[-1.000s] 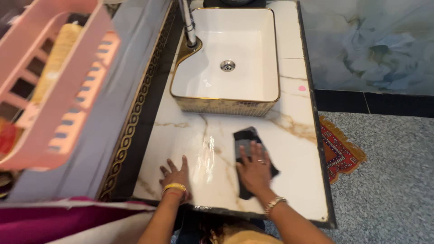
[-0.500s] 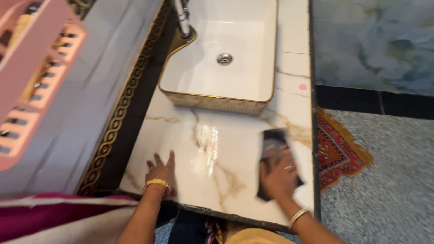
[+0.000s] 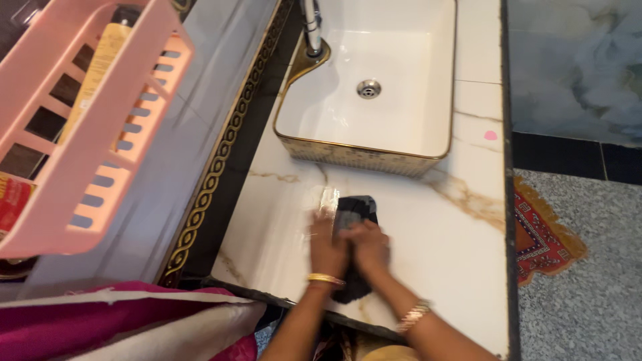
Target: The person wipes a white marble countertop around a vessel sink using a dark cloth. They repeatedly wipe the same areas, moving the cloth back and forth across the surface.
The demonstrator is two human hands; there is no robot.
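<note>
Head view: both hands sit together on a dark cloth (image 3: 354,212) lying on the marble worktop (image 3: 428,247), in front of the basin (image 3: 364,80); left hand (image 3: 326,249) covers the cloth's left edge, right hand (image 3: 369,247) its near half; both are motion-blurred, so finger detail is soft; the grip of each hand reads as flat and pressing down, fingers laid out on the fabric, not pinching it, though the blur leaves that uncertain.

Cloth handling, as a judgement: light, limp, folded into a small pad; no stiffness, so it will bunch or unfold if lifted by one corner; likely damp, which should make it cling to the stone; best taken by the folded near edge or pressed under a flat palm; not fragile.

Surface: polished white marble with tan veins, glossy, a wet-looking glare streak just beyond the cloth; probably slick, so a pressed pad would slide easily; dark trim along the worktop's front and right edges; small pink spot (image 3: 490,135) near the right edge beside the basin.

Room: rectangular white basin with gold patterned rim, drain in the middle, chrome tap (image 3: 312,30) at its left; pink plastic rack (image 3: 87,127) on the left wall holding a yellow bottle (image 3: 100,67); wall band with gold chain pattern; grey speckled floor with a red patterned mat (image 3: 545,230) right of the worktop; magenta fabric at lower left.
</note>
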